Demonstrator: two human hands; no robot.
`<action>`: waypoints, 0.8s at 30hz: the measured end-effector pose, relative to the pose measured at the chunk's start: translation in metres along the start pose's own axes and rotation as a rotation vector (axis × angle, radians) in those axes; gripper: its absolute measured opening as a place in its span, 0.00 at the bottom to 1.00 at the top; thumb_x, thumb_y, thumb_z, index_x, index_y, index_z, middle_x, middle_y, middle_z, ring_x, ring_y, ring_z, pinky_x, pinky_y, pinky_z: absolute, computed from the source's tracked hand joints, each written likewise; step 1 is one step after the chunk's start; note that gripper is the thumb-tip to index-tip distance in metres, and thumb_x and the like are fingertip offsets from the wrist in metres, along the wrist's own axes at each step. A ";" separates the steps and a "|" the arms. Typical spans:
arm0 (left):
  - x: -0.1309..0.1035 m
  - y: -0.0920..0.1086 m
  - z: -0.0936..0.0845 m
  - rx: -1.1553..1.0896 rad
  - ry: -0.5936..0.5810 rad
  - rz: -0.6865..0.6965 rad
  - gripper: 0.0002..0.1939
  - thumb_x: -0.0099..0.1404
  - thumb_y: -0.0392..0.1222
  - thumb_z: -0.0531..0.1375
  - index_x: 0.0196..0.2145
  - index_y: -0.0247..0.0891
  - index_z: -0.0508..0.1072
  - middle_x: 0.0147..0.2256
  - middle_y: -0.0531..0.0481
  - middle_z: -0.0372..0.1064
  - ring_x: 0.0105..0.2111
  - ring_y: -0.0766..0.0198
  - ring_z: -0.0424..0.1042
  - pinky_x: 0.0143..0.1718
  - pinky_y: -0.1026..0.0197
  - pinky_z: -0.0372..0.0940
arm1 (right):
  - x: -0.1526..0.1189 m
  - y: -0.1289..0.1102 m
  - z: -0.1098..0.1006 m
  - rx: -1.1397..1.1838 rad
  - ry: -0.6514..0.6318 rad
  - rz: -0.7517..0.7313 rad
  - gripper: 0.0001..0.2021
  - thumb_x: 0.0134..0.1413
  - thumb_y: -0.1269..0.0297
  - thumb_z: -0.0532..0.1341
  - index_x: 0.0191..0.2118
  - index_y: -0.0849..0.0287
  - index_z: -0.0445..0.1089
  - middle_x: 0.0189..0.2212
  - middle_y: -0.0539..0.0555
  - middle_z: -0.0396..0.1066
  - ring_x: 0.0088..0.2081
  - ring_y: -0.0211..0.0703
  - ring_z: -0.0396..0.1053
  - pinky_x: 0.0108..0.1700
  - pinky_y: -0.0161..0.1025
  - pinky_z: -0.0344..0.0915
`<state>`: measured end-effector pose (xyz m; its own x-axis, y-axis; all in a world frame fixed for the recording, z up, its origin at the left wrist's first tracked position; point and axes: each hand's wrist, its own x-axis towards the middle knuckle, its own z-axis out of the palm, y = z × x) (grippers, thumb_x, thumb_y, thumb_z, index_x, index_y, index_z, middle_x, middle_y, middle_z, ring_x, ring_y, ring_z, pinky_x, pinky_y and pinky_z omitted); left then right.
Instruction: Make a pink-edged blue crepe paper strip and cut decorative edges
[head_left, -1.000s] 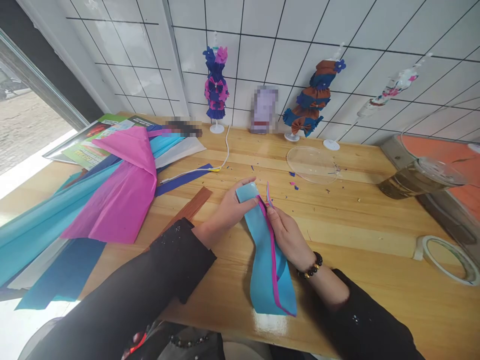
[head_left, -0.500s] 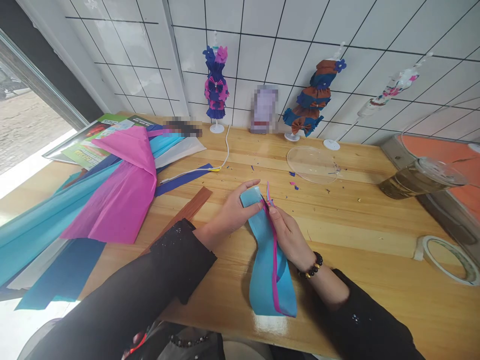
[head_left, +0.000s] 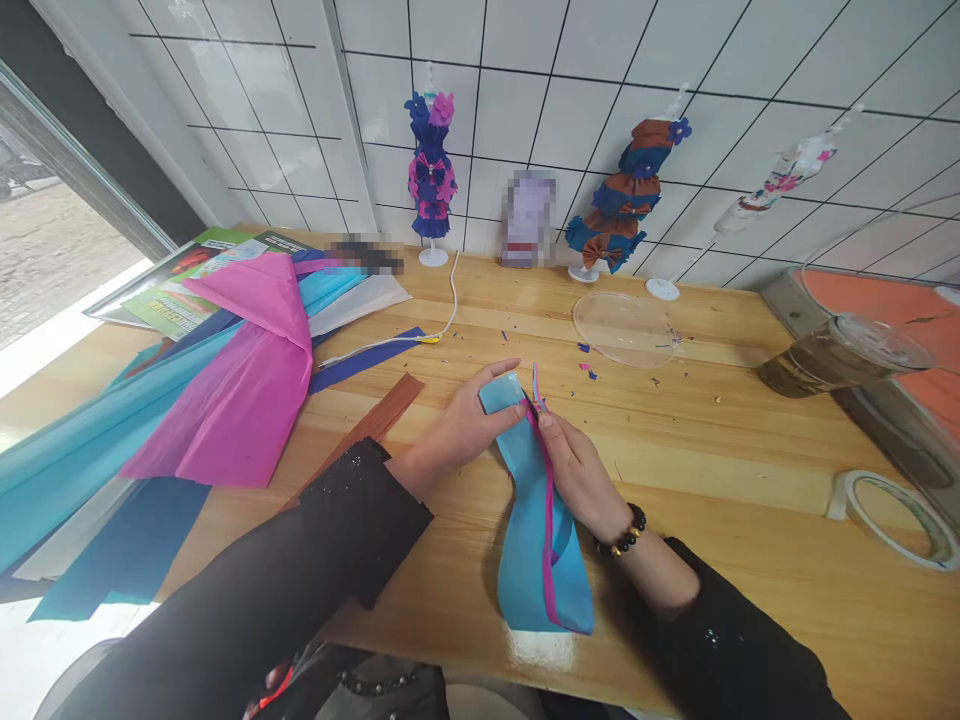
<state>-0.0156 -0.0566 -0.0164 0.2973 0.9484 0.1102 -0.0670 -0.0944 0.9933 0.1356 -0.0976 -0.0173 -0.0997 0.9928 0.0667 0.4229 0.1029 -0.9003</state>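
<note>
My left hand (head_left: 478, 412) pinches the upper end of a folded light-blue crepe paper strip (head_left: 523, 575), its fingers behind and its thumb in front. A narrow pink border runs along one edge of the strip, which hangs in a loop down to the tabletop. My right hand (head_left: 581, 465) is closed around small scissors (head_left: 529, 401); only a dark bit of blade shows at the pink edge, with the handles hidden by the fingers. A thin pink-and-blue sliver (head_left: 536, 380) stands up beside the blade.
Pink crepe paper (head_left: 225, 420) and blue sheets lie at left, near a brown strip (head_left: 382, 415) and a white cable (head_left: 454, 300). Decorated doll-like stands (head_left: 433, 180) line the wall. A clear disc (head_left: 626, 330), a drink cup (head_left: 840, 355) and a tape roll (head_left: 900, 515) are rightward.
</note>
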 end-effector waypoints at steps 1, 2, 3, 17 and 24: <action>0.000 0.000 0.000 -0.002 0.001 -0.001 0.29 0.54 0.40 0.61 0.54 0.38 0.61 0.43 0.46 0.67 0.40 0.61 0.67 0.42 0.59 0.62 | 0.000 0.000 0.000 0.002 0.000 -0.001 0.21 0.59 0.51 0.46 0.43 0.59 0.68 0.43 0.56 0.71 0.47 0.47 0.64 0.48 0.43 0.60; 0.000 0.000 0.000 -0.005 0.002 -0.004 0.29 0.54 0.40 0.61 0.54 0.39 0.60 0.42 0.46 0.67 0.39 0.62 0.67 0.41 0.60 0.63 | 0.000 0.000 0.000 0.002 -0.001 -0.002 0.21 0.58 0.51 0.46 0.43 0.59 0.69 0.43 0.56 0.71 0.47 0.47 0.65 0.47 0.42 0.61; 0.000 0.000 0.000 -0.008 0.000 -0.008 0.29 0.54 0.41 0.61 0.54 0.39 0.60 0.42 0.46 0.67 0.38 0.62 0.67 0.40 0.60 0.63 | 0.000 0.000 0.000 0.003 0.000 -0.004 0.21 0.58 0.51 0.46 0.42 0.59 0.69 0.43 0.56 0.71 0.47 0.47 0.65 0.47 0.42 0.61; 0.000 -0.001 0.001 -0.096 -0.042 -0.061 0.31 0.54 0.42 0.62 0.55 0.40 0.59 0.31 0.51 0.66 0.29 0.67 0.65 0.32 0.64 0.62 | 0.000 -0.001 0.000 0.011 0.015 0.003 0.20 0.58 0.51 0.47 0.39 0.59 0.69 0.40 0.55 0.71 0.46 0.47 0.65 0.46 0.42 0.61; -0.001 -0.001 0.001 -0.086 -0.051 -0.054 0.31 0.53 0.44 0.62 0.54 0.39 0.60 0.34 0.50 0.66 0.30 0.67 0.65 0.33 0.63 0.62 | 0.001 0.002 0.001 -0.009 0.021 0.004 0.19 0.58 0.51 0.46 0.36 0.58 0.68 0.33 0.55 0.72 0.44 0.47 0.65 0.46 0.43 0.60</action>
<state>-0.0146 -0.0574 -0.0171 0.3508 0.9345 0.0607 -0.1303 -0.0155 0.9914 0.1356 -0.0968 -0.0191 -0.0789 0.9943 0.0721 0.4317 0.0993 -0.8965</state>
